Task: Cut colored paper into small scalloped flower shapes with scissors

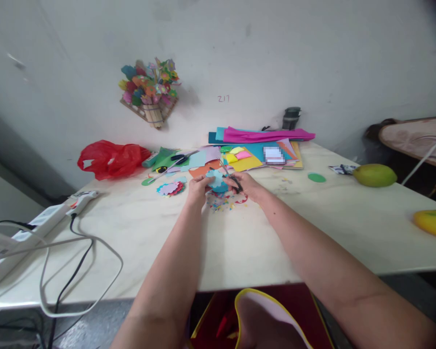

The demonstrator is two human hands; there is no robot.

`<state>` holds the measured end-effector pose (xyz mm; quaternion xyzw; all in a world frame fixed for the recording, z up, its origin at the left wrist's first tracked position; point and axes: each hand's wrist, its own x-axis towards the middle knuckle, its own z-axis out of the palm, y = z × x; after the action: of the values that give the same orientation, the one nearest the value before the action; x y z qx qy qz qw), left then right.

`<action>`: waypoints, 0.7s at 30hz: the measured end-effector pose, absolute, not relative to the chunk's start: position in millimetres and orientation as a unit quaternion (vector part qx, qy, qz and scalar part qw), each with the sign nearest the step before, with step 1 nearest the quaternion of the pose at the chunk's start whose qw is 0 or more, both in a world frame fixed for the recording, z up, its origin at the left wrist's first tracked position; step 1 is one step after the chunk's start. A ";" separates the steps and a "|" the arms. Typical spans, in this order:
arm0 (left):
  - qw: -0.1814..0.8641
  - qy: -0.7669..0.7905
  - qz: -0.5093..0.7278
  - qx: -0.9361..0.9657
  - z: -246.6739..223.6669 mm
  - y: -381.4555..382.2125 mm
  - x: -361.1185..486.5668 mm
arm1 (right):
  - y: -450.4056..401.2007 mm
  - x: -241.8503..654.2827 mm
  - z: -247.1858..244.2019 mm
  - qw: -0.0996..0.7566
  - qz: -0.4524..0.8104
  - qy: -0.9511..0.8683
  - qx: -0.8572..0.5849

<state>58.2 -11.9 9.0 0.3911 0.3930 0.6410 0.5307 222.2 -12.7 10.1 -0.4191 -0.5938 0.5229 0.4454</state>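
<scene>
My left hand (200, 186) pinches a light blue paper piece (216, 180) with a scalloped edge, held above the middle of the table. In my right hand (247, 185) are scissors (236, 183) with dark handles, their blades close to the blue paper. Whether the blades are apart is too small to tell. Beneath the hands lie many small coloured paper scraps (220, 202). Left of them is a pile of scalloped paper shapes (171, 187) in blue, pink and lilac. A second pair of scissors (178, 159) rests on coloured sheets farther back.
Coloured paper sheets (252, 164) and a magenta roll (269, 135) lie along the wall. A red plastic bag (111, 160) sits at back left. Power strips (39, 225) with loose cables occupy the left edge. A green disc (316, 178) and a mango (376, 175) are at right.
</scene>
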 end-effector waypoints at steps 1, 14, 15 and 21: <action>0.533 0.391 0.639 0.393 9.0 -12.0 58.0 | -13.3 223.2 11.3 0.448 0.525 -0.589 -0.421; 0.568 0.344 0.636 0.393 3.4 -9.6 53.7 | -16.6 230.4 15.5 0.405 0.541 -0.627 -0.386; 0.573 0.337 0.635 0.392 2.5 -8.6 52.9 | -18.1 230.3 16.6 0.391 0.547 -0.635 -0.381; 0.591 0.316 0.635 0.385 -1.3 -4.9 51.6 | -23.0 228.4 18.8 0.352 0.568 -0.646 -0.368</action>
<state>51.6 -4.9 -1.3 0.3851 0.3160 0.6347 0.5908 228.4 -23.0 18.8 -0.3680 -0.6465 0.5678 0.3525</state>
